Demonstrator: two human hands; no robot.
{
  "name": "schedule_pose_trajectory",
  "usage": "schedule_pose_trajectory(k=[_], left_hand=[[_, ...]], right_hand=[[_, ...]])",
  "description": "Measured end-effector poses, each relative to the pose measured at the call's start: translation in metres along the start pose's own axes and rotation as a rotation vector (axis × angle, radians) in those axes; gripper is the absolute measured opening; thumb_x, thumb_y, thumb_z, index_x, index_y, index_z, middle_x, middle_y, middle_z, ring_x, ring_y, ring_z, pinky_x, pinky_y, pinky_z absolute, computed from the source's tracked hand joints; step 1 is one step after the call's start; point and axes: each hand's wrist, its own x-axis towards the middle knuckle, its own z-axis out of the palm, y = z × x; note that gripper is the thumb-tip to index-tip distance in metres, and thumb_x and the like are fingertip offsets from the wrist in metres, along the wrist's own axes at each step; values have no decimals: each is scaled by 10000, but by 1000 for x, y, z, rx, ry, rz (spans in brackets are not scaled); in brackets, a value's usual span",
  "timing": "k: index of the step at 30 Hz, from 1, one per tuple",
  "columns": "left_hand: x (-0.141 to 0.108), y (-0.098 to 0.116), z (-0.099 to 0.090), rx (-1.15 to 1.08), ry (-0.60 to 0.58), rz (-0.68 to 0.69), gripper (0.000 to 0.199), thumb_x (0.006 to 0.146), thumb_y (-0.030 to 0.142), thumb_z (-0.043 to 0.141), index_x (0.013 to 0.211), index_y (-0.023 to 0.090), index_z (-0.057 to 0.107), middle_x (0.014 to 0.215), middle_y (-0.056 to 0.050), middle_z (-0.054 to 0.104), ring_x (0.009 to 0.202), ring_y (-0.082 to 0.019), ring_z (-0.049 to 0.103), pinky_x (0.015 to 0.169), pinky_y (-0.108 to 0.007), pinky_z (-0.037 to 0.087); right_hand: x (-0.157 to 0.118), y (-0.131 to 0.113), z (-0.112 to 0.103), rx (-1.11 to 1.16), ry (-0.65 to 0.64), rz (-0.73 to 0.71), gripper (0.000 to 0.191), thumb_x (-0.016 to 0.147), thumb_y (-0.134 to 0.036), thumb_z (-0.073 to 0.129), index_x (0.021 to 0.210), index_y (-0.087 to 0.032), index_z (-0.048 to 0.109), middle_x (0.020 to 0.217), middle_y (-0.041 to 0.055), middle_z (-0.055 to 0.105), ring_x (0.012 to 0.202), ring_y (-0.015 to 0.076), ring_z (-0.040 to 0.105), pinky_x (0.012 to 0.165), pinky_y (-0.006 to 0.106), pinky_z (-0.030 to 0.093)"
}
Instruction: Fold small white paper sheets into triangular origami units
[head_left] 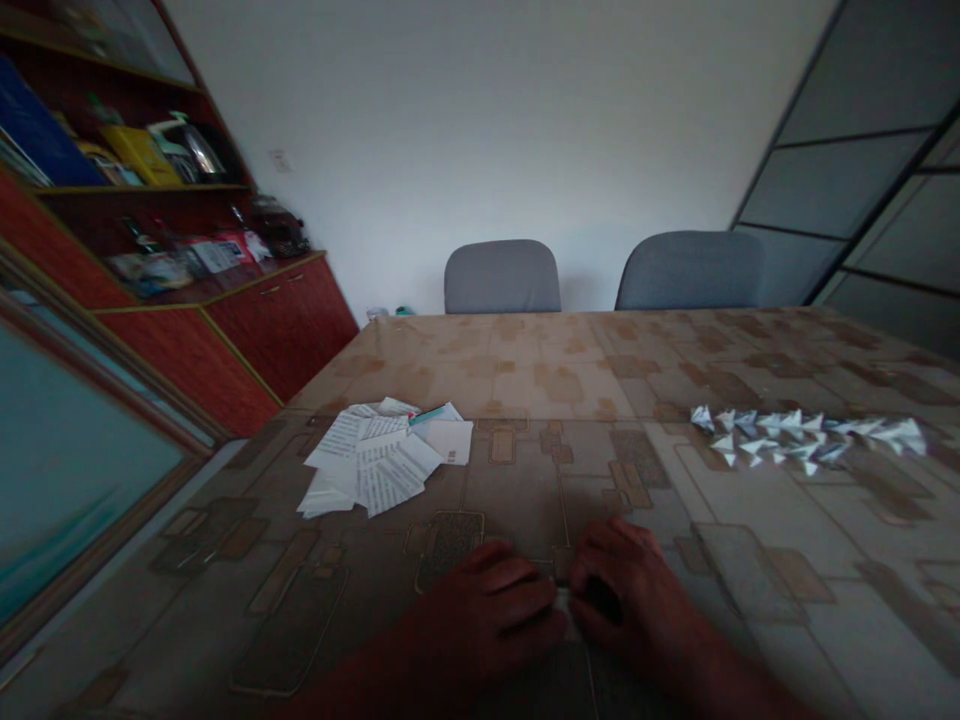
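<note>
Both hands down at the near edge of the bench [525, 380], fingertips meeting. Left hand [491, 610] curled, fingers bent inward; right hand [622, 595] curled too, thumb and fingers pinched toward the left. Between them a thin pale sliver, likely a small slip of paper [564, 600], pressed against the patterned cover; too dim and too hidden to tell whether either hand truly grips it.

Nothing lying between the hands and the other things on the bench. Off to the left and farther back, one loose heap of printed paper sheets [382, 460], overlapping, count not clear. Off to the right, well apart from the hands, a long cluster of small folded paper triangles [802, 438], roughly two rows, too many and too blurred to count exactly.

Beyond the far edge, two grey chairs [502, 277] side by side against a white wall. At the left, one reddish wooden cabinet [277, 320] with shelves crowded with boxes and bottles.
</note>
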Motion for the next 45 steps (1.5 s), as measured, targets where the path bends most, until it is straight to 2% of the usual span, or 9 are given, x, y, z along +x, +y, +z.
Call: schedule_pose_trajectory(k=[10,16,28,32,35,39,41,43,45], left_hand=[[2,1,2,-18,7,-23,127,980,205,502,1056,202,603,949,-22,663,933,-163,579,917,-346,416],[4,4,7,-47,42,-79,140,994,209,469,1020,205,606,913,-15,661,885,-146,586,907,-328,426],[4,4,4,-132,67,-97,150,984,216,491,1052,223,624,948,-27,686,902,-158,599,867,-310,456],[2,1,5,-241,169,-140,225,1000,195,420,1079,211,631,995,-52,705,885,-163,607,828,-302,473],[-4,-1,7,-405,188,-275,283,987,224,412,1210,202,585,1108,-93,683,985,-197,604,851,-325,478],[1,3,8,-660,101,-588,478,816,321,656,1274,217,572,1090,-88,699,966,-245,633,834,-354,484],[10,6,7,-790,60,-726,377,740,274,705,1111,205,684,963,-61,732,877,-239,654,785,-326,478],[20,8,6,-960,62,-851,168,768,248,660,892,171,743,800,-36,732,765,-204,655,693,-269,464],[28,10,5,-1174,100,-918,172,799,285,639,780,144,737,728,-29,715,713,-183,649,651,-248,455]], right_hand=[[2,9,-8,92,-94,121,316,633,37,589,856,-187,607,850,20,632,818,196,571,739,327,403],[-2,3,1,56,-21,152,267,686,-48,635,906,-199,621,894,39,637,872,239,577,771,376,421],[-1,0,-3,-61,-83,177,262,669,-42,669,856,-227,663,903,43,619,911,264,557,794,405,403],[-1,-2,-2,-17,-40,159,249,656,-4,653,799,-208,642,869,32,622,885,243,564,779,379,404],[0,-3,-3,81,-23,110,256,642,44,615,740,-192,606,801,7,634,829,207,583,778,350,406],[-2,-4,-7,224,-13,104,203,698,3,588,740,-195,603,769,-2,648,796,192,603,753,326,420],[-2,-6,-9,303,14,120,170,721,-39,583,747,-204,611,774,1,645,793,193,608,730,311,431],[-1,-7,-10,392,48,137,121,758,-95,577,761,-210,613,774,5,637,780,193,611,707,299,445],[0,-7,-12,497,86,158,52,800,-172,579,793,-213,612,774,9,635,760,191,614,685,288,460]])
